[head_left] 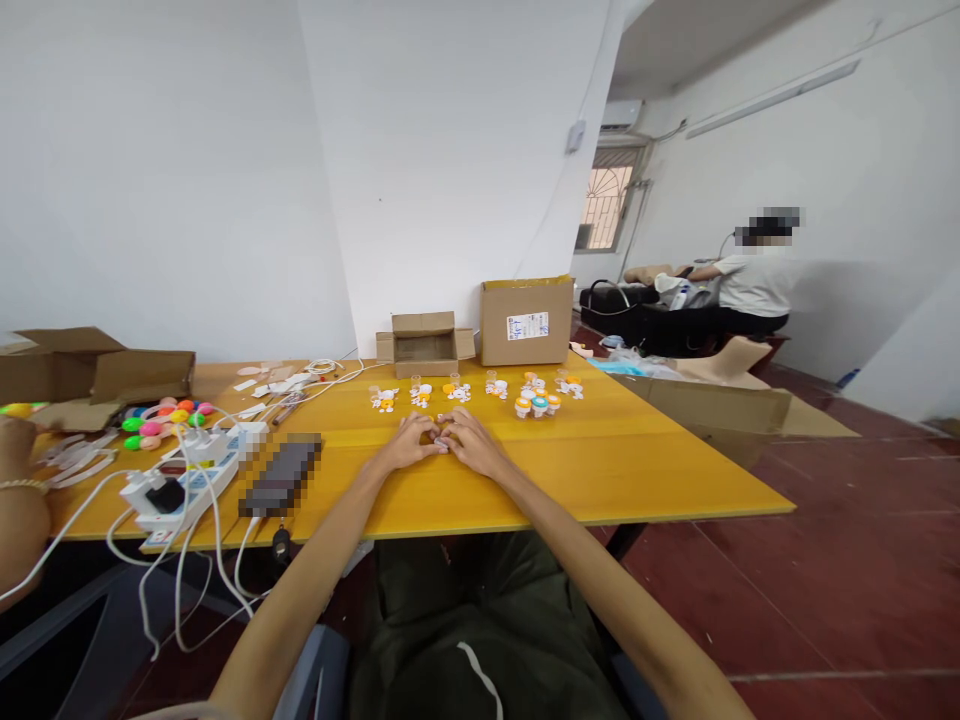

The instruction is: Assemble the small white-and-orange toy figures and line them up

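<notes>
My left hand (412, 443) and my right hand (469, 442) meet over the middle of the yellow wooden table (600, 470). Both have their fingers bent in and pressed together around something small, mostly hidden, that I cannot make out. Just beyond them lie small piles of white and orange plastic parts (385, 400), each with a clear cup (491, 378) close by. To the right of my right hand stands a cluster of small round jars (537, 404) with orange and teal lids.
An open cardboard box (424, 345) and a larger closed carton (525, 320) stand at the back. On the left are a white power strip (217, 470) with trailing cables, a phone (281, 475), coloured balls (161, 425) and another person's arm (22, 490). A seated person (754, 285) is far right.
</notes>
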A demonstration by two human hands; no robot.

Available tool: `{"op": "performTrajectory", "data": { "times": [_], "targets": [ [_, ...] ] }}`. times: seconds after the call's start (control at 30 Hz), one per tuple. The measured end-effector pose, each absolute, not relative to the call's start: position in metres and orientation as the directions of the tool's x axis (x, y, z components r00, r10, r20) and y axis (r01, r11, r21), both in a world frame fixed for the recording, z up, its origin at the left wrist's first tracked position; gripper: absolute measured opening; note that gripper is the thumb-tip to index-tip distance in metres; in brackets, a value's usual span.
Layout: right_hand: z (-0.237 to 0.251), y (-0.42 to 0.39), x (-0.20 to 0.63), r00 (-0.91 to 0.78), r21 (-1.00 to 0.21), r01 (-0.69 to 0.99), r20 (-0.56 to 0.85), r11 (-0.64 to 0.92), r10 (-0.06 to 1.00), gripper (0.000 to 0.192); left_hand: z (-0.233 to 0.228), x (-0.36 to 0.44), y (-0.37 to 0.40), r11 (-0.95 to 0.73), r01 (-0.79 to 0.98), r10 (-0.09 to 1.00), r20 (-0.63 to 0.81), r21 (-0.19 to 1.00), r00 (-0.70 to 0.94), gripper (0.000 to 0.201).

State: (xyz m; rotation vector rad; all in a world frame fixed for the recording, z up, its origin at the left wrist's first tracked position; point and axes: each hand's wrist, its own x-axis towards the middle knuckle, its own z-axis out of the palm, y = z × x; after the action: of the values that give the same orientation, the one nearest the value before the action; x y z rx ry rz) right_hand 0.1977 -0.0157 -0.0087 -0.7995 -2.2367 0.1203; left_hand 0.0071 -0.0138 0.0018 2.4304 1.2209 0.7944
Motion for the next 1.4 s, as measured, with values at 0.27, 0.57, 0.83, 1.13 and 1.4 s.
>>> {"op": "performTrajectory", "data": {
  "times": [0.27,0.57,0.83,1.13,1.4],
  "targets": [
    [-0.007,-0.017,0.199,-0.522,-0.321,0.509,0.623,0.799,0.582,0.015,0.001,0.006,-0.013,-0.59,0.636,0.807,0.335,0.497,0.487,0.024],
    [-0.007,-0.018,0.197,-0.528,-0.298,0.532,0.615,0.793,0.585,0.017,0.004,0.006,-0.015,-0.595,0.636,0.803,0.332,0.491,0.495,0.025],
    [-0.009,-0.017,0.197,-0.502,-0.321,0.539,0.62,0.779,0.603,0.015,0.003,0.006,-0.014,-0.595,0.635,0.803,0.337,0.493,0.491,0.024],
    [-0.012,-0.012,0.203,-0.233,-0.361,0.686,0.714,0.632,0.661,0.02,0.004,0.008,-0.016,-0.581,0.652,0.814,0.332,0.488,0.477,0.018],
    [-0.019,-0.01,0.204,-0.2,-0.367,0.781,0.62,0.506,0.759,0.021,0.003,0.007,-0.016,-0.584,0.648,0.811,0.334,0.489,0.48,0.02]
  ]
}}
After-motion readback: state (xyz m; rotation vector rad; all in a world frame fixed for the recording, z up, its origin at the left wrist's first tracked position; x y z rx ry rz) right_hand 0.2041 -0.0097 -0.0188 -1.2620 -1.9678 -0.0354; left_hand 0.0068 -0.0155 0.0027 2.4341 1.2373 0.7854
